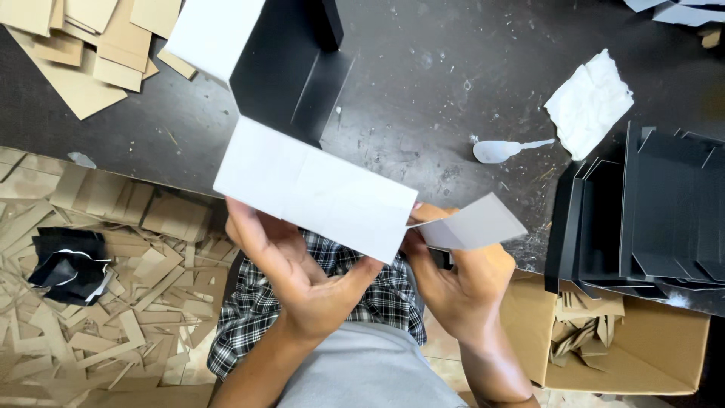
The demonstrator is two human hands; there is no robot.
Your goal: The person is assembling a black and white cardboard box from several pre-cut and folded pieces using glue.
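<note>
Both hands clamped on the folded white-and-black box blank (317, 189): left hand (291, 276) supports its underside, right hand (453, 283) pinches the side flap (476, 225) above the bench (423, 98).

Matt card box blank (317, 189) (black inside)

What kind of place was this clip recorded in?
Probably a small box-making or packaging workshop. Both hands hold a folded white-and-black box blank over a dark, glue-stained worktable; finished black box shells are stacked at the right, and cardboard offcuts litter the floor.
</note>
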